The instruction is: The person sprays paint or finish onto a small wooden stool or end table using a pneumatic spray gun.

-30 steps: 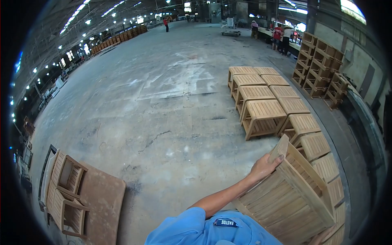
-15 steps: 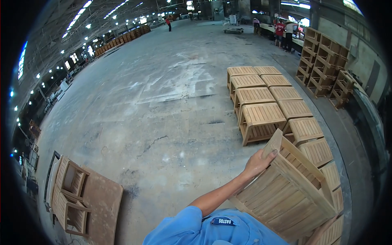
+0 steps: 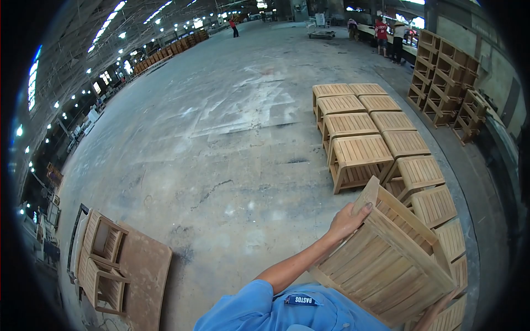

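A slatted wooden stool [image 3: 386, 259] is tilted up against my front, its slatted top facing me and its open frame turned away. My left hand [image 3: 351, 218] is closed around the upper left corner of its frame, the thumb lying over the edge. At the lower right, my right hand [image 3: 440, 306] grips the stool's other side; most of its fingers are hidden by the wood. Just beyond the held stool stand two rows of similar wooden stools [image 3: 361, 151], upright and close together.
At lower left, two small wooden stools [image 3: 105, 289] lie on their sides on a cart with a brown board [image 3: 141, 276]. Stacked wooden frames [image 3: 441, 77] stand along the right wall. Several people [image 3: 381, 36] are farther back. Concrete floor [image 3: 237, 149] stretches ahead.
The surroundings have shifted slightly to the right in view, with the standing stools a little higher. Both hands keep the same hold on the stool.
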`<action>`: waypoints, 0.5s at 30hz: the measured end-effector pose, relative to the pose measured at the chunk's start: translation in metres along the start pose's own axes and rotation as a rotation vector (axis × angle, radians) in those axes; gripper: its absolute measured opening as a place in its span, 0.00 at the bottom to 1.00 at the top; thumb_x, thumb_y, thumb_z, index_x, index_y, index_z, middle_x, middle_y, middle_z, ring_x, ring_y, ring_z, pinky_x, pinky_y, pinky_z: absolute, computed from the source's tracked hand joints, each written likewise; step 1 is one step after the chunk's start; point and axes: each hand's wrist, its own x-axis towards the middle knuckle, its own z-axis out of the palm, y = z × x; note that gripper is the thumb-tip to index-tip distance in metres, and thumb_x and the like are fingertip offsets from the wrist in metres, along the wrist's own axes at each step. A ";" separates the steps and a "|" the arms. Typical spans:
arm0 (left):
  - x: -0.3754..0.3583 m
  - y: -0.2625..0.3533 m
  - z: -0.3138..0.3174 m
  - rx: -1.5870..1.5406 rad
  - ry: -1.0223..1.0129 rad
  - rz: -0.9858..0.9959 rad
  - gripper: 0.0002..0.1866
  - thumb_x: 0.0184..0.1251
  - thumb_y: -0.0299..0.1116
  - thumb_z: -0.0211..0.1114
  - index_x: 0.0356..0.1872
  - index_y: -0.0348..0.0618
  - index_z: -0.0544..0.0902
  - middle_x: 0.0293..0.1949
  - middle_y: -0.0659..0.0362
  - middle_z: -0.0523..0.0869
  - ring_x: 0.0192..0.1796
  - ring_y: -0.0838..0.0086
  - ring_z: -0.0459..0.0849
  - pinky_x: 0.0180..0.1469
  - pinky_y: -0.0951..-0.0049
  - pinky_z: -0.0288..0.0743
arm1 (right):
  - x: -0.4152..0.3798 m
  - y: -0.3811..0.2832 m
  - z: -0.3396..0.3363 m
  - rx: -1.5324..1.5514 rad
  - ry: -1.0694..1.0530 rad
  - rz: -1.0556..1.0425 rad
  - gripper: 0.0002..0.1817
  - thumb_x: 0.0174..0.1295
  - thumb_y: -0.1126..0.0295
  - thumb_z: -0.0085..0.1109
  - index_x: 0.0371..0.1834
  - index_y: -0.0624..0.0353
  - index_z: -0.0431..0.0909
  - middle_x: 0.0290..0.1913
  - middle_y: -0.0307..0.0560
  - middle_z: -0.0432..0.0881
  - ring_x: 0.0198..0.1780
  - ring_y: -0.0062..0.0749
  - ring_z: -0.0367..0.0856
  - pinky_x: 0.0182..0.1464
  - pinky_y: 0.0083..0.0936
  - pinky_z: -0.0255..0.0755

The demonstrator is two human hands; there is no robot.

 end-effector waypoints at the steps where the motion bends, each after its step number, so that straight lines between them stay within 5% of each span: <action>1: 0.001 0.000 0.001 -0.001 0.005 -0.001 0.46 0.61 0.74 0.55 0.54 0.32 0.79 0.45 0.44 0.85 0.50 0.60 0.84 0.54 0.64 0.74 | 0.003 0.002 -0.005 -0.009 -0.004 0.007 0.40 0.73 0.40 0.39 0.77 0.59 0.54 0.71 0.58 0.65 0.69 0.45 0.68 0.65 0.36 0.68; 15: 0.035 -0.018 0.014 -0.079 0.018 -0.050 0.43 0.63 0.71 0.56 0.46 0.30 0.80 0.41 0.44 0.85 0.46 0.61 0.84 0.50 0.65 0.75 | 0.039 0.007 0.031 -0.122 -0.003 0.126 0.42 0.73 0.38 0.35 0.78 0.59 0.51 0.72 0.60 0.62 0.71 0.48 0.66 0.67 0.38 0.67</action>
